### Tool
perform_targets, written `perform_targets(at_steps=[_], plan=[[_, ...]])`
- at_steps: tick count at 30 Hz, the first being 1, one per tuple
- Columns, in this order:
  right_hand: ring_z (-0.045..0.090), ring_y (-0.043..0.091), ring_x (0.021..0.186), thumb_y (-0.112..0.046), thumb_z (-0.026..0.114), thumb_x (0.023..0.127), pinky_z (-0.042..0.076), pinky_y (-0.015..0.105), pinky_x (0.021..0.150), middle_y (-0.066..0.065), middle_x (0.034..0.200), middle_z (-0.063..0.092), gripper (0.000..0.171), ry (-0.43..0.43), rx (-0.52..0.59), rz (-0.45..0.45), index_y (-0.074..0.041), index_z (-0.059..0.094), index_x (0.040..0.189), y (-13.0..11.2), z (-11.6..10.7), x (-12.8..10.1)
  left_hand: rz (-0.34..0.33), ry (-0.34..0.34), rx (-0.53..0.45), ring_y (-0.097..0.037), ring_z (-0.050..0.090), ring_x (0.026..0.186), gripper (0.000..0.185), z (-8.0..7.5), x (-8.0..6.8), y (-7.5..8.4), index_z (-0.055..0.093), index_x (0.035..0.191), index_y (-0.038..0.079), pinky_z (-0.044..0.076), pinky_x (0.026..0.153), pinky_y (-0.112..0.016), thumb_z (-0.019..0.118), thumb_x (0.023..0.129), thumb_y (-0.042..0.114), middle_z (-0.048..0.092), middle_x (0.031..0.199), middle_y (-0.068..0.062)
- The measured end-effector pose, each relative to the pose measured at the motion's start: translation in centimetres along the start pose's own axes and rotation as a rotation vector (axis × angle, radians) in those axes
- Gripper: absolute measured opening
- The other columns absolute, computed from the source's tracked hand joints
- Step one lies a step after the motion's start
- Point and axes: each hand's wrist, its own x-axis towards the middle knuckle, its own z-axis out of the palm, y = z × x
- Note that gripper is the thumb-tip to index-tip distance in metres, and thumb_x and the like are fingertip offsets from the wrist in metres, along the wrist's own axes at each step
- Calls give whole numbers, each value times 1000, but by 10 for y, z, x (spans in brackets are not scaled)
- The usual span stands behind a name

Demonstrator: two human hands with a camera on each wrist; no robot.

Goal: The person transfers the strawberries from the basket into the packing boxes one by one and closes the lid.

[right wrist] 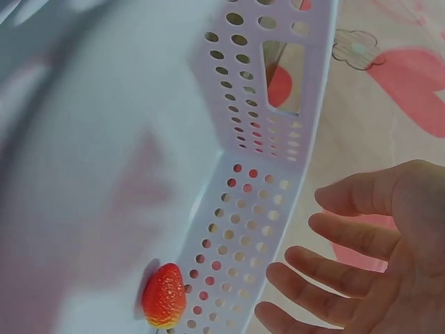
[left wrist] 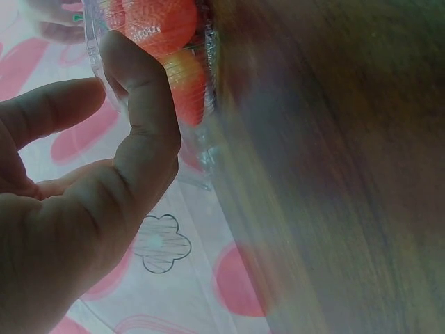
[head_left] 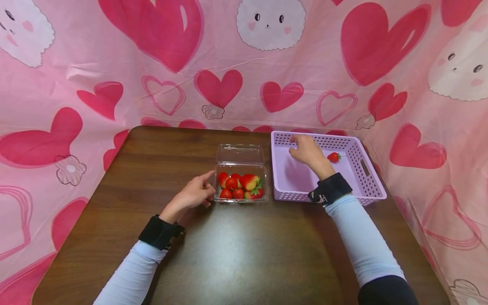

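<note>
A clear plastic clamshell box (head_left: 240, 163) stands in the middle of the table with its lid folded back. Several red strawberries (head_left: 249, 182) lie inside it. My left hand (head_left: 192, 192) touches the box's left side with its fingertips, the fingers slightly bent; the left wrist view shows them against the clear wall (left wrist: 94, 42). Over the lilac basket (head_left: 280, 180) hovers my right hand (head_left: 308, 150), holding nothing. In the right wrist view its fingers (right wrist: 327, 275) are spread and loosely bent. One strawberry (head_left: 334, 157) lies in the basket, to the right of that hand.
The basket stands just right of the box, with perforated walls and a handle slot (head_left: 364, 167) on its right side. A brown wooden table (head_left: 225, 254) carries both. Pink heart-patterned cloth (head_left: 225, 55) hangs behind and along the sides.
</note>
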Motion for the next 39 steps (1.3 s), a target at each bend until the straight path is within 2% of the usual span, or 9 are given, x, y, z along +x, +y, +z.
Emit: perform_targets(at_steps=[11, 17, 24, 32, 39], plan=[[58, 44, 118, -13, 59, 97, 48, 59, 103, 30, 134, 63, 45, -68, -5, 5, 9, 61, 137, 1, -8, 2, -1, -2, 0, -28, 62, 71, 70, 0, -1, -1, 27, 165, 0, 63, 72, -43, 59, 102, -1, 60, 89, -17], [60, 44, 114, -11, 61, 94, 48, 58, 102, 31, 130, 64, 44, -36, -20, -17, 10, 64, 132, 4, -13, 6, -2, -2, 7, -28, 61, 71, 70, 0, 0, 1, 27, 165, 0, 63, 72, -42, 58, 102, 0, 60, 88, -16], [57, 44, 113, -12, 60, 94, 46, 57, 102, 32, 133, 62, 47, -76, -29, 16, 11, 62, 135, 12, -11, 9, -3, 2, 15, -28, 61, 71, 70, 0, -1, 1, 28, 165, 0, 63, 71, -42, 58, 102, 0, 60, 88, -16], [57, 43, 105, -12, 60, 89, 47, 56, 95, 34, 127, 64, 48, -85, -56, 24, 13, 62, 130, 24, -11, 12, -6, 4, 10, -27, 62, 71, 70, 1, -1, 1, 28, 165, 1, 63, 72, -42, 59, 102, 0, 60, 88, -16], [58, 44, 107, -12, 63, 91, 47, 56, 100, 36, 128, 62, 51, -131, -49, 16, 16, 59, 134, 31, -13, 15, -2, -3, 7, -26, 62, 74, 70, 1, -1, 2, 27, 165, -1, 63, 71, -42, 58, 102, -1, 61, 89, -17]])
